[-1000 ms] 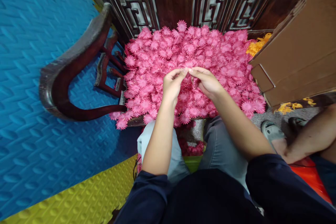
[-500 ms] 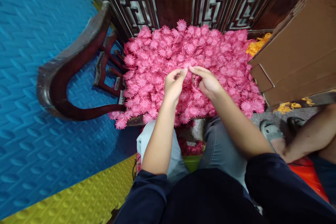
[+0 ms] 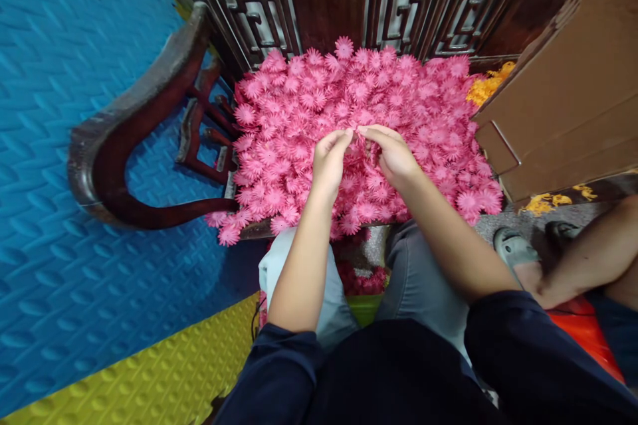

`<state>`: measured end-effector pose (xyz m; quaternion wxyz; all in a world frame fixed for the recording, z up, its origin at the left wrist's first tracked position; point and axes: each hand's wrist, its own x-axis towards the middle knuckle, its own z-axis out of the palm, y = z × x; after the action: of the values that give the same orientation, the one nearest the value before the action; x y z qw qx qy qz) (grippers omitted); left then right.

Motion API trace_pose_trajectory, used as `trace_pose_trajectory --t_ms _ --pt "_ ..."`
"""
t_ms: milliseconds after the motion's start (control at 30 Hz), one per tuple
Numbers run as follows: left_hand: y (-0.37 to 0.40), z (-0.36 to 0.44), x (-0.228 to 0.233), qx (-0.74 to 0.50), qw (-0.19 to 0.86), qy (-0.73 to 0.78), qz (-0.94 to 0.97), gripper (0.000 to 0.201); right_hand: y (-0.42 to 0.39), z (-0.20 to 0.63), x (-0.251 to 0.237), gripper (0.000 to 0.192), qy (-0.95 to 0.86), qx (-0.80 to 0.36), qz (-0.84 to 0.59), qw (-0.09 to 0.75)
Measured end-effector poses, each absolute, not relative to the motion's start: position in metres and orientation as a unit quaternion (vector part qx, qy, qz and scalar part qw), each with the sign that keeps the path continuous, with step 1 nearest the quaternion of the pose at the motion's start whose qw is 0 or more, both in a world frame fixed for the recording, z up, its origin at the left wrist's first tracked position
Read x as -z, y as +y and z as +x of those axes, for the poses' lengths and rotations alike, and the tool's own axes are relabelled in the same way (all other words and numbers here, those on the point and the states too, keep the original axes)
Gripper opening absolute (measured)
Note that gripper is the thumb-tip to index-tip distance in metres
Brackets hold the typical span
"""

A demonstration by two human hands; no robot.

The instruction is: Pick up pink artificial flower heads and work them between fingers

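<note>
Both hands, left point(image 3: 329, 163) and right point(image 3: 393, 156), pinch one pink flower point(image 3: 357, 139) between fingertips, lifted just above the heap point(image 3: 423, 106) for a clear view.

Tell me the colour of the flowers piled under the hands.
Pink flowers, seen best in the head view.

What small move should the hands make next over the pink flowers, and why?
Probably pull the pinched piece apart. The left hand and right hand meet fingertip to fingertip on one pink flower above the heap, nothing yet separated.
</note>
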<state>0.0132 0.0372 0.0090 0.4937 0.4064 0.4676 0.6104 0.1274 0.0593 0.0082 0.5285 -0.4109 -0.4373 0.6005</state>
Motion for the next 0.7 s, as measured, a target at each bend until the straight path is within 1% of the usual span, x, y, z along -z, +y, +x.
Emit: trace_pose_trajectory --t_ms 67,133,300,533,700 --pt "0.036 0.015 -0.010 -0.612 0.473 0.470 0.424 0.026 0.060 0.128 -0.006 0.017 -0.453 -0.584 -0.419 0.527" --pt "0.035 0.016 -0.009 -0.616 0.470 0.468 0.426 0.027 0.061 0.129 -0.005 0.017 -0.463 -0.579 -0.425 0.520" --pt "0.037 0.014 -0.008 -0.625 0.468 0.474 0.407 0.014 0.060 0.130 -0.008 0.015 -0.445 -0.581 -0.424 0.533" --pt "0.036 0.015 -0.010 -0.610 0.466 0.493 0.410 0.016 0.068 0.135 0.001 0.029 -0.423 -0.542 -0.472 0.552" --pt "0.042 0.008 -0.004 -0.656 0.404 0.549 0.325 0.009 0.082 0.150 0.015 0.037 -0.386 -0.503 -0.500 0.590"
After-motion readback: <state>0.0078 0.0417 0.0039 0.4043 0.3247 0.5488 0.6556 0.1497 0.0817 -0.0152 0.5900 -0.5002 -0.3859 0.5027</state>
